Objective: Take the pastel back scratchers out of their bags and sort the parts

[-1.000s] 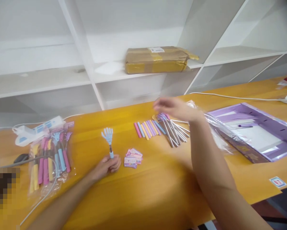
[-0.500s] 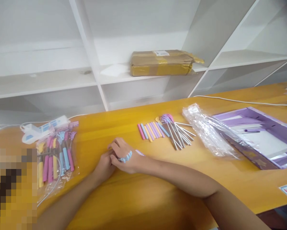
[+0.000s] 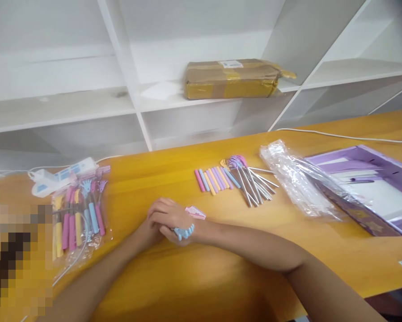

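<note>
My right hand (image 3: 170,219) is closed around a light-blue claw-shaped piece (image 3: 184,231), whose prongs stick out beneath my palm near the wrist. My left hand (image 3: 150,233) is pressed against it from the left, its fingers hidden behind my right hand. Just past my right wrist lies a pink-and-white card (image 3: 196,212). Further back are a row of short coloured tubes (image 3: 216,180) and, touching its right end, a pile of metal rods (image 3: 254,183) with coloured claw heads.
On the left, a clear bag of coloured scratchers (image 3: 78,214) lies beside a white power strip (image 3: 69,174) and a cable. Crumpled plastic (image 3: 294,179) leans by a purple box (image 3: 361,210) at the right. A taped carton (image 3: 230,79) sits on the shelf behind.
My right hand has shifted slightly right and lower, and its fingers now lie further over my left hand. More of the pink-and-white card shows. The view has shifted a little.
</note>
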### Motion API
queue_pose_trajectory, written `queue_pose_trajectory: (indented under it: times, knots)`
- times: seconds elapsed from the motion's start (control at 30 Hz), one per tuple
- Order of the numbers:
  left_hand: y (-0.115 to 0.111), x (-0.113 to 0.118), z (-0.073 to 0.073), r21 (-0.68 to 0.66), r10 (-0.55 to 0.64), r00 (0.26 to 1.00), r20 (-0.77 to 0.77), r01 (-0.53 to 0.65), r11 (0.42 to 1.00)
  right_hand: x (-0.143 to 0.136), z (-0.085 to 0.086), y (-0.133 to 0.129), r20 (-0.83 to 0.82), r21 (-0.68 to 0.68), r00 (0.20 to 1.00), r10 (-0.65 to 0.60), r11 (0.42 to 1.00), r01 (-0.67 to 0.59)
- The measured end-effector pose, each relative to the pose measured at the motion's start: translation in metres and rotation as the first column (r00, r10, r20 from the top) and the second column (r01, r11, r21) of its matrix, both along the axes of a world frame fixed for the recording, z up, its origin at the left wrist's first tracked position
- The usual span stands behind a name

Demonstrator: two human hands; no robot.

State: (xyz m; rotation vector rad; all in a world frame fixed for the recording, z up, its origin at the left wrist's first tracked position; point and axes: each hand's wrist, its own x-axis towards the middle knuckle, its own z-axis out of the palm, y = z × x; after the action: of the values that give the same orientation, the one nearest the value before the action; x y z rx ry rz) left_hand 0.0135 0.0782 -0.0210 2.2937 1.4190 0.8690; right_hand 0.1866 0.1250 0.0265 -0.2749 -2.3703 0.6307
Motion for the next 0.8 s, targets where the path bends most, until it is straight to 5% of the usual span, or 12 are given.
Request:
queue_pose_trajectory:
  times: [0.1, 0.23, 0.37, 0.43, 0.5, 0.57, 0.8]
  knots:
    - [-0.016, 0.001, 0.003, -0.214, 0.124, 0.984, 0.129, -0.095, 0.972, 0.0, 0.0, 0.001, 0.101, 0.055, 0.974, 0.203, 0.976, -0.209]
    - [-0.033, 0.009, 0.001, -0.634, 0.429, 0.848, 0.311, -0.15, 0.758, 0.0, 0.001, -0.001, 0.169, 0.15, 0.913, 0.372, 0.906, -0.397]
    - [-0.036, 0.014, -0.009, -0.736, 0.468, 0.829, 0.306, -0.107, 0.669, -0.002, 0.006, -0.009, 0.194, 0.257, 0.902, 0.386, 0.867, -0.427]
    - [-0.028, 0.012, -0.012, -0.658, 0.311, 0.901, 0.303, -0.039, 0.752, -0.004, 0.01, -0.013, 0.231, 0.297, 0.884, 0.406, 0.836, -0.462]
    - [-0.015, 0.008, -0.008, -0.483, -0.02, 0.96, 0.279, 0.158, 0.861, -0.006, 0.013, -0.019, 0.271, 0.313, 0.866, 0.421, 0.812, -0.493]
    - [0.001, 0.004, -0.001, -0.335, -0.321, 0.924, 0.209, 0.376, 0.864, -0.008, 0.016, -0.025, 0.303, 0.306, 0.847, 0.436, 0.797, -0.52]
    - [0.03, -0.011, 0.025, -0.081, -0.554, 0.831, -0.055, 0.549, 0.832, -0.002, 0.024, -0.058, 0.41, 0.136, 0.715, 0.567, 0.737, -0.662]
